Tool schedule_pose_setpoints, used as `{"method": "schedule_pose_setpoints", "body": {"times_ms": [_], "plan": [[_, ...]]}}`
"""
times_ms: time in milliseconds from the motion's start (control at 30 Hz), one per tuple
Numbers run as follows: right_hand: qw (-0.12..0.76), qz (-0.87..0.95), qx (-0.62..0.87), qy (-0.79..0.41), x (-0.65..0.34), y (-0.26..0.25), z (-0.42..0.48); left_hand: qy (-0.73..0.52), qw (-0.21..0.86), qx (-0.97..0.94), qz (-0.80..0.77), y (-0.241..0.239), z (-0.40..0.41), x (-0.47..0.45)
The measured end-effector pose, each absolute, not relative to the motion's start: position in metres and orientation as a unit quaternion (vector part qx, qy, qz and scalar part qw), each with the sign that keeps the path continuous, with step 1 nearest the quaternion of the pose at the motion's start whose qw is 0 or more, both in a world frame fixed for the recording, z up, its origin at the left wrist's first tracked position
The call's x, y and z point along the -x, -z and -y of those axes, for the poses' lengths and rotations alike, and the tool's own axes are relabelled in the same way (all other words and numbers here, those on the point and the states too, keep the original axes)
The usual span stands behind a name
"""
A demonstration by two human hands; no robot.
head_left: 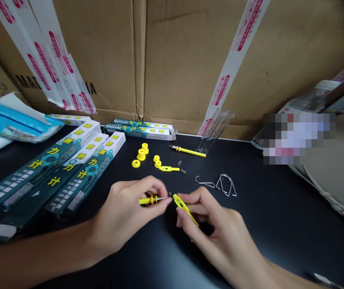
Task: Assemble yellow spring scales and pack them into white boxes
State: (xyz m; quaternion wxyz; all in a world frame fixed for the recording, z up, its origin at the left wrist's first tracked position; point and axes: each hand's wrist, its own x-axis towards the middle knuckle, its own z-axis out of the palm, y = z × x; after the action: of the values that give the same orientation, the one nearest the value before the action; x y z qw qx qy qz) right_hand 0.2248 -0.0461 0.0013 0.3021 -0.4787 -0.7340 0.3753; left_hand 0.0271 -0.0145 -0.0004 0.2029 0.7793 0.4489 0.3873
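Note:
My left hand (pixel 138 214) is closed around a yellow plastic rod (pixel 145 200) with ring collars and a thin metal pin. Its thumb and forefinger pinch near the pin's end, beside a small dark part too small to name. Just to the right, my right hand (pixel 210 224) grips a slim yellow slotted piece (pixel 182 204), tilted with its holed end toward the left fingertips. Beyond the hands lie a similar slotted piece (pixel 169 169), two small springs (pixel 180 163), yellow caps (pixel 141 155), a yellow ring (pixel 136 163) and an assembled yellow rod (pixel 190 151).
Long printed spring-scale boxes (pixel 84 172) lie at left, more boxes (pixel 141 129) at the back. Metal hooks (pixel 226 184) rest right of centre, near clear plastic tubes (pixel 215 130). A bottle (pixel 313 98) and a bag (pixel 331 172) stand at right. A large carton (pixel 174 60) closes off the back.

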Motion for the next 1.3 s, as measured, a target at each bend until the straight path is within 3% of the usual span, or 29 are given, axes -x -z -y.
{"method": "schedule_pose_setpoints", "body": {"times_ms": [267, 1300], "plan": [[0.338, 0.737, 0.466, -0.354, -0.2232, -0.0009, 0.046, -0.386, 0.205, -0.778, -0.451, 0.0017, 0.0136, -0.0259], [0.333, 0.736, 0.476, -0.347, -0.2215, -0.0039, 0.0471, -0.364, 0.185, -0.806, -0.428, 0.0036, 0.0127, -0.0242]]}}
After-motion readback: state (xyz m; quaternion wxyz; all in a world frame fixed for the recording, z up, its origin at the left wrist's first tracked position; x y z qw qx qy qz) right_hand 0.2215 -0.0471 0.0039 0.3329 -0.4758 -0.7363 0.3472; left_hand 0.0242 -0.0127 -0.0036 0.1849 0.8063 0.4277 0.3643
